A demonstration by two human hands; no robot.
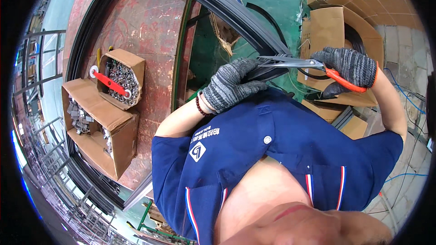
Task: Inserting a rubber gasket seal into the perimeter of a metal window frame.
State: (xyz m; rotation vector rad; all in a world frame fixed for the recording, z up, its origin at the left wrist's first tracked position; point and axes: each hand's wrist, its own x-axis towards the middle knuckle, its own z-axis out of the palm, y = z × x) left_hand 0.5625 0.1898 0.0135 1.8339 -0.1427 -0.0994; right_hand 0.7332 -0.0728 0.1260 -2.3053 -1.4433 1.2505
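Observation:
My right hand [349, 70], in a grey knit glove, is closed round the orange handles of a pair of scissors [313, 63]. The blades point left and stand slightly apart, over the corner of a long black frame [222, 4]. My left hand [234, 85], gloved alike, is closed at that corner on a black rubber strip [268, 71], its fingertips just below the blades. Whether the blades touch the strip I cannot tell. The palm and part of the strip are hidden by the glove.
On the worn reddish table [154, 31] stand a carton of small metal parts [120, 77] and a larger carton of grey pieces [97, 122]. A red tool with white wheels [109, 83] lies across the smaller carton. An open carton [324, 22] with coiled black strip sits at right.

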